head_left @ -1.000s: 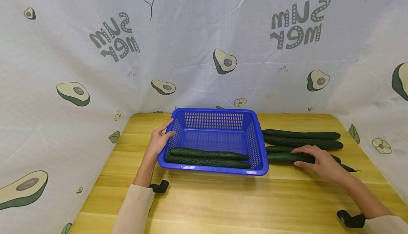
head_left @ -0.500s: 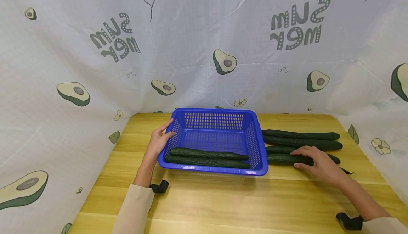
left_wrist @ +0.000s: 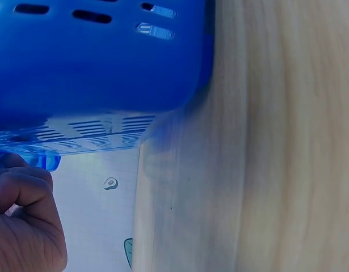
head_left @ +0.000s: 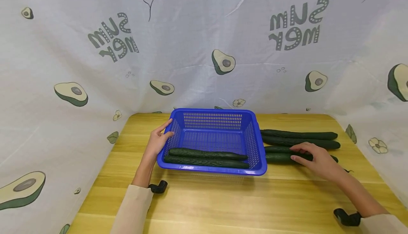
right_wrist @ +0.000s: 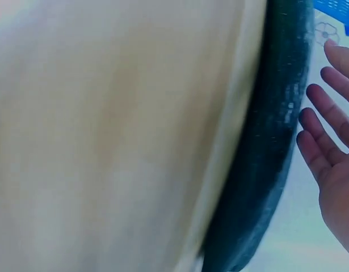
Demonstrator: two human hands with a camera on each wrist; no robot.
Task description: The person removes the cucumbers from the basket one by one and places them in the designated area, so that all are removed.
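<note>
Clearly, the left forearm (head_left: 135, 198) slanted up from seven o'clock to the blue basket (head_left: 211, 140), where the left hand (head_left: 157, 142) sat at the basket's nine o'clock side. Its fingers were closed narrowly on the rim, the thumb lapping over the inner wall. The right forearm (head_left: 361, 198) slanted in from five o'clock, with the right hand (head_left: 320, 159) over the loose cucumbers (head_left: 299, 142) on the wooden counter (head_left: 204, 205) at the basket's three o'clock. Its fingers were gently bent and moderately wide, a gap showing between thumb and forefinger above the nearest cucumber (head_left: 278, 158); whether any touched it I could not tell. Two paired cucumbers (head_left: 207, 154) lay inside the basket along its six o'clock wall.
</note>
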